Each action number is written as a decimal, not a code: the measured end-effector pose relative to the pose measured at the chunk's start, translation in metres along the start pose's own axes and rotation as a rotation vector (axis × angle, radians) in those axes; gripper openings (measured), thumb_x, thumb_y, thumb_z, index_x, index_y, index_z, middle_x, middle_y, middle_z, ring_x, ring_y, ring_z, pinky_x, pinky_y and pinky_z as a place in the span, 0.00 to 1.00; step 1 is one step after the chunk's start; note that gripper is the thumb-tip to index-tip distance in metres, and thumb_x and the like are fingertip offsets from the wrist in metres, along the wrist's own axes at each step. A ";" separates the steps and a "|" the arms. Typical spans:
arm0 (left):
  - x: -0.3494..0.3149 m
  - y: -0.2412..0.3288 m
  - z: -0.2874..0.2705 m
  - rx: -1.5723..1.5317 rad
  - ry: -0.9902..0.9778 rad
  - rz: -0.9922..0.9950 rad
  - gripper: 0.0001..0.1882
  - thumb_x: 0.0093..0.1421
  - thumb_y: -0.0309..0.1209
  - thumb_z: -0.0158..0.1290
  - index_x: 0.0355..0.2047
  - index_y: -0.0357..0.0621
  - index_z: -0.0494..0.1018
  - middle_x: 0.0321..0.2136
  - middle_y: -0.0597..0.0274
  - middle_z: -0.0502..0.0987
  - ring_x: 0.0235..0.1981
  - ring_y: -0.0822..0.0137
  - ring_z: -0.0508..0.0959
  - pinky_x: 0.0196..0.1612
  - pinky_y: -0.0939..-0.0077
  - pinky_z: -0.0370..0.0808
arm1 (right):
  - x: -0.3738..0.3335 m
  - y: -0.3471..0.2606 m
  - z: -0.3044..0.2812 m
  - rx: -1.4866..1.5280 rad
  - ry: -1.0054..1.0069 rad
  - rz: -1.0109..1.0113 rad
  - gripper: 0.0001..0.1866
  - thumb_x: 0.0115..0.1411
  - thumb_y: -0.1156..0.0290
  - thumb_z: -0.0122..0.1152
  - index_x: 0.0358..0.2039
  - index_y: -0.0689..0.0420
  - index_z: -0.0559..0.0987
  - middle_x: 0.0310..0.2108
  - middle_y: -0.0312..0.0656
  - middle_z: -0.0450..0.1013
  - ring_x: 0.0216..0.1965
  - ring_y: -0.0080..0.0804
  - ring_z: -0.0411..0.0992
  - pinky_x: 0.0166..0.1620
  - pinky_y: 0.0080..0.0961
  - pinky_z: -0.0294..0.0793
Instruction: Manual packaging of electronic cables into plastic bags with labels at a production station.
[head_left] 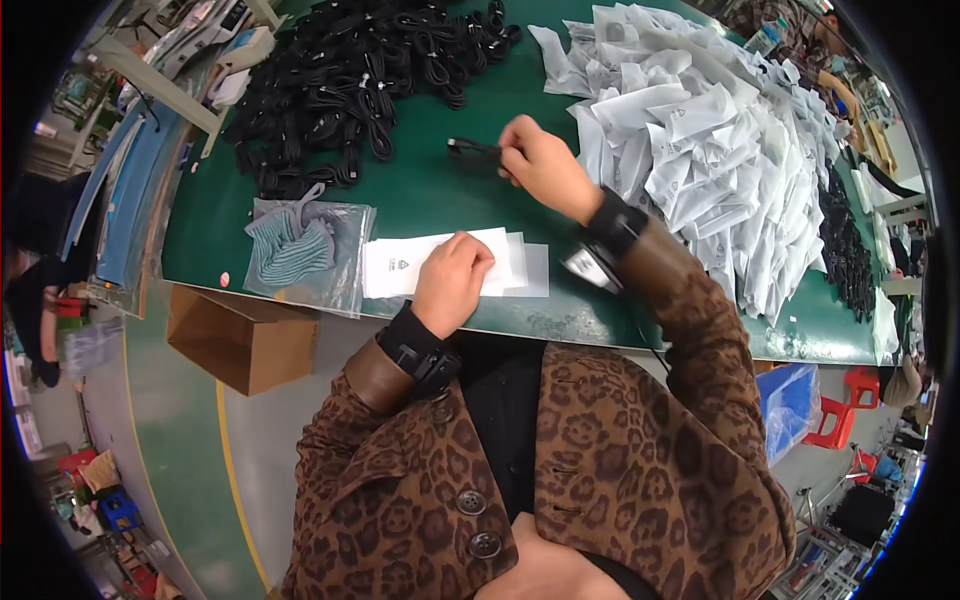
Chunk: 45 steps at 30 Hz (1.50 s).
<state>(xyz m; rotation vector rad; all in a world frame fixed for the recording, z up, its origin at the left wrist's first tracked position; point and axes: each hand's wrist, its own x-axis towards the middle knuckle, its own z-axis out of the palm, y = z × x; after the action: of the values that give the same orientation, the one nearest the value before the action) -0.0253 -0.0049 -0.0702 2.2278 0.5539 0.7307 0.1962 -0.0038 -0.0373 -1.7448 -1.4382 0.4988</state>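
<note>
My right hand (548, 172) is raised over the green table, its fingers closed round a bundled black cable (470, 149) whose connector end points left. Nearer to me, my left hand (450, 284) is closed, thumb and fingertips pinched at the surface of a flat white plastic bag (398, 266). That bag lies on a small stack of similar bags (534, 270) fanned out to the right along the table's near edge. What exactly lies between the left fingertips is hard to see.
A heap of black cables (335, 95) covers the far left of the green table (440, 200). Filled white bags (690, 140) are piled on the right. A clear bag with striped cloth (290, 250) lies left of my left hand. Below the edge stands a cardboard box (235, 345).
</note>
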 end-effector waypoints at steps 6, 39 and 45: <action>0.000 0.006 -0.001 -0.144 0.032 -0.151 0.04 0.56 0.21 0.54 0.29 0.37 0.69 0.28 0.53 0.73 0.30 0.50 0.75 0.33 0.64 0.72 | -0.104 -0.027 -0.032 0.086 0.025 -0.058 0.10 0.61 0.75 0.58 0.43 0.63 0.73 0.34 0.49 0.75 0.29 0.42 0.75 0.33 0.29 0.73; -0.003 0.009 -0.001 -0.164 0.107 -0.101 0.03 0.61 0.18 0.50 0.36 0.35 0.69 0.34 0.55 0.79 0.33 0.62 0.79 0.37 0.72 0.75 | -0.130 -0.022 -0.042 -0.249 -0.095 -0.583 0.14 0.53 0.76 0.64 0.41 0.57 0.75 0.31 0.39 0.72 0.32 0.40 0.71 0.34 0.34 0.72; 0.007 0.006 -0.004 -0.145 0.109 -0.155 0.02 0.65 0.21 0.48 0.36 0.35 0.70 0.36 0.54 0.80 0.36 0.63 0.80 0.42 0.71 0.75 | -0.119 -0.023 -0.045 -0.206 -0.109 -0.581 0.12 0.54 0.76 0.64 0.40 0.58 0.76 0.30 0.42 0.71 0.32 0.43 0.72 0.33 0.36 0.71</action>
<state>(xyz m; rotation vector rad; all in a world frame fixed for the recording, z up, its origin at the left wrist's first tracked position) -0.0220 -0.0028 -0.0610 1.9959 0.6962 0.7896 0.1819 -0.1300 -0.0149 -1.3653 -2.0319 0.1361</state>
